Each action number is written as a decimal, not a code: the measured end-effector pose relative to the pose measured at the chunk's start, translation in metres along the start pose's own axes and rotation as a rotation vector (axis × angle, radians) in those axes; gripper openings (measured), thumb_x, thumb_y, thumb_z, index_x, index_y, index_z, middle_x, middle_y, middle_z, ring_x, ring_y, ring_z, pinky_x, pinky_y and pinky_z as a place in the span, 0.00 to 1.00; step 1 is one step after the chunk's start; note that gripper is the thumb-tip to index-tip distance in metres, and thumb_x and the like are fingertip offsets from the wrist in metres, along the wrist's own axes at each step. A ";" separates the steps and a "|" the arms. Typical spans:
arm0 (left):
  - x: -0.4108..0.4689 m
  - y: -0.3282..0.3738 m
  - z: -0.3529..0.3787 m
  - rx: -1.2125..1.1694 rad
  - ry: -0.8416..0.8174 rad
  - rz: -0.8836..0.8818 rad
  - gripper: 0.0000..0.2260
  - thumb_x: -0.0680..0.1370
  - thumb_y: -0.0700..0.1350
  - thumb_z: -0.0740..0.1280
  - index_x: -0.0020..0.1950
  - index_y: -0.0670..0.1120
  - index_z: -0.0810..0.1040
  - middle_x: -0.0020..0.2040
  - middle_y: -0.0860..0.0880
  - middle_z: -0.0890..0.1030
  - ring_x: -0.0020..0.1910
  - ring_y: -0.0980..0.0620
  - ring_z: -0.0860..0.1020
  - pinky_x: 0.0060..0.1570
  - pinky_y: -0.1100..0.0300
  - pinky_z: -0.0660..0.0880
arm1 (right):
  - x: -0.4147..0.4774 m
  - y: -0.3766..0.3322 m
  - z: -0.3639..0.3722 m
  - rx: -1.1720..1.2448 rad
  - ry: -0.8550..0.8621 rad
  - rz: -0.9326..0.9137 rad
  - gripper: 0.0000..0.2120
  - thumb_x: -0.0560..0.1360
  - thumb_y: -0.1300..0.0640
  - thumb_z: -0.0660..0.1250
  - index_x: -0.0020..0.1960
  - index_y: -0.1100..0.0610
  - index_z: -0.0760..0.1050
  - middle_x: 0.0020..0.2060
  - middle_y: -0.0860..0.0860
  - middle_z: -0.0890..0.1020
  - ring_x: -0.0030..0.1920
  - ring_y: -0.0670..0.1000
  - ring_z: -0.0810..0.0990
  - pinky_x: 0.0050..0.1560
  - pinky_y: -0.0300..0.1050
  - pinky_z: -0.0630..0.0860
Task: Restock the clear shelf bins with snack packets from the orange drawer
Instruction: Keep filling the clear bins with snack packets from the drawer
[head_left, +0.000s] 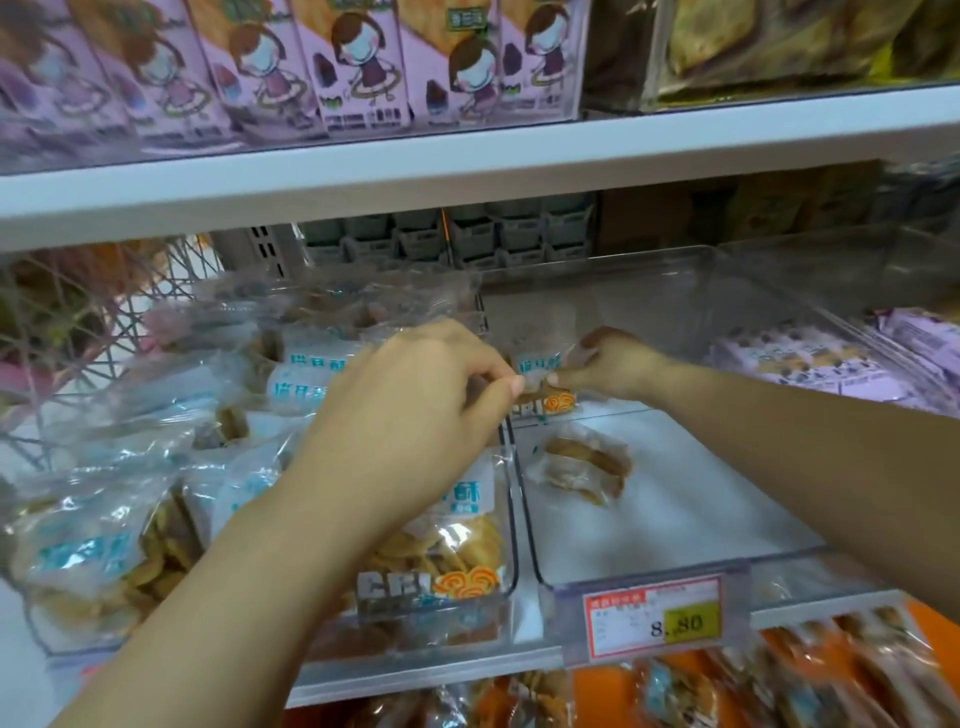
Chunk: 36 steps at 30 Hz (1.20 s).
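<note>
Snack packet (546, 387) pinched at bin's (701, 512) left edge.
Left hand (415, 400), right hand (610, 366) both curled on it; long axis front-to-back.

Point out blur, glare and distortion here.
Head view: soft, even light; pink boxes at top left smear with blur; shelf edge bows slightly from the wide lens; glare glints on the binned packets; left hand, right hand and the snack packet they pinch are sharpest.
</note>
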<state>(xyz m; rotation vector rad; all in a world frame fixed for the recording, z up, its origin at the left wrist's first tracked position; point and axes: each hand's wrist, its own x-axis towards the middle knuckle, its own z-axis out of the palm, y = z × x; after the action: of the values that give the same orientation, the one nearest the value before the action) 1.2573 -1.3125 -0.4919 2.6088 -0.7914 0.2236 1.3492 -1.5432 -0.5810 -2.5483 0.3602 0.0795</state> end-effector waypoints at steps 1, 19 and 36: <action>0.000 0.000 0.000 0.003 -0.001 0.001 0.15 0.75 0.59 0.56 0.48 0.57 0.81 0.50 0.59 0.77 0.48 0.57 0.76 0.50 0.52 0.75 | -0.010 -0.003 -0.008 -0.034 0.022 0.000 0.33 0.71 0.43 0.71 0.67 0.63 0.68 0.59 0.57 0.75 0.58 0.55 0.75 0.53 0.45 0.72; -0.004 0.002 0.000 0.042 0.003 0.004 0.10 0.79 0.54 0.61 0.50 0.56 0.81 0.52 0.59 0.77 0.50 0.56 0.76 0.50 0.55 0.74 | -0.071 0.018 -0.035 0.424 -0.405 0.084 0.13 0.76 0.70 0.59 0.57 0.59 0.73 0.50 0.60 0.79 0.47 0.54 0.79 0.48 0.51 0.80; -0.003 0.000 0.002 0.065 0.026 0.009 0.11 0.79 0.55 0.60 0.50 0.56 0.82 0.53 0.59 0.77 0.52 0.55 0.75 0.49 0.56 0.72 | -0.077 0.024 -0.012 0.059 -0.413 0.134 0.20 0.70 0.47 0.73 0.52 0.62 0.78 0.37 0.53 0.80 0.34 0.47 0.78 0.35 0.37 0.77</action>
<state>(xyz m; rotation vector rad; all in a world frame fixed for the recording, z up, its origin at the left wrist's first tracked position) 1.2546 -1.3123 -0.4948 2.6577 -0.7995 0.2894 1.2687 -1.5510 -0.5737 -2.3693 0.3614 0.6245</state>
